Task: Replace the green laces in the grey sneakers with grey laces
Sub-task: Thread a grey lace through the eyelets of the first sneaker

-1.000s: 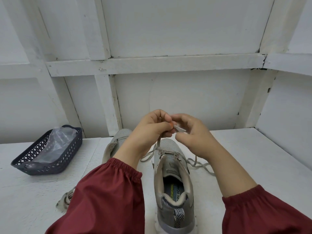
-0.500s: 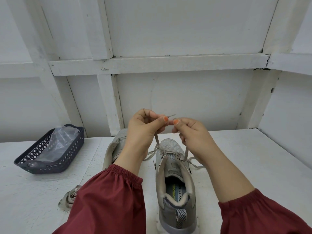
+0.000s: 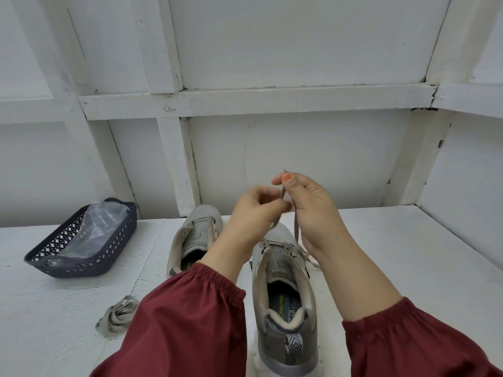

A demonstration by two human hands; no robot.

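Now the right hand [image 3: 307, 210] is pinching the tip of the grey lace [image 3: 296, 229], and the left hand [image 3: 255, 210] is pinching it just below, both hovering above the sneaker [image 3: 283, 295], which is sitting by the front edge of the bench [image 3: 394, 254].

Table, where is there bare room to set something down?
Widest bare table lies right of the laced sneaker. A narrower strip runs between the basket and the other sneaker. More lies before the basket, left of the lace bundle. The middle, round both sneakers, is crowded.
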